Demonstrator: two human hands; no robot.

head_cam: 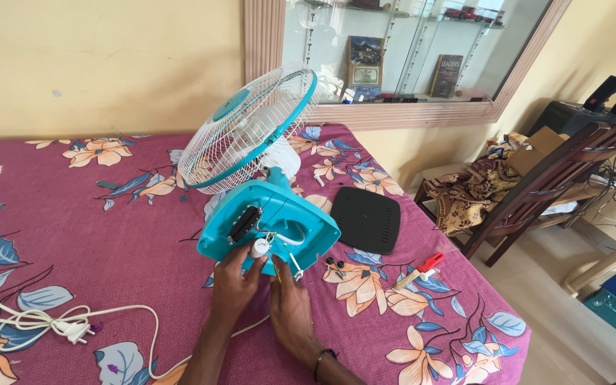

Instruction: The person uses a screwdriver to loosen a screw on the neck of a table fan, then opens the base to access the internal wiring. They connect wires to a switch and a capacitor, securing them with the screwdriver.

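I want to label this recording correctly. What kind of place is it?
Probably a room in a home: a table with a flowered cloth, a glass display cabinet with books, and a wooden chair piled with fabric.

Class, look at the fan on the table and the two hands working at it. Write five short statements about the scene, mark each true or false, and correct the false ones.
1. The fan lies tipped over on the tablecloth. True.
2. Both hands are at the open underside of the fan's base. True.
3. The black cover plate is fitted on the base. False: it lies apart on the cloth, to the right of the base.
4. The left hand holds the red-handled tool. False: the tool lies on the cloth, away from both hands.
5. The right hand is on the white plug. False: the plug lies far to the left.
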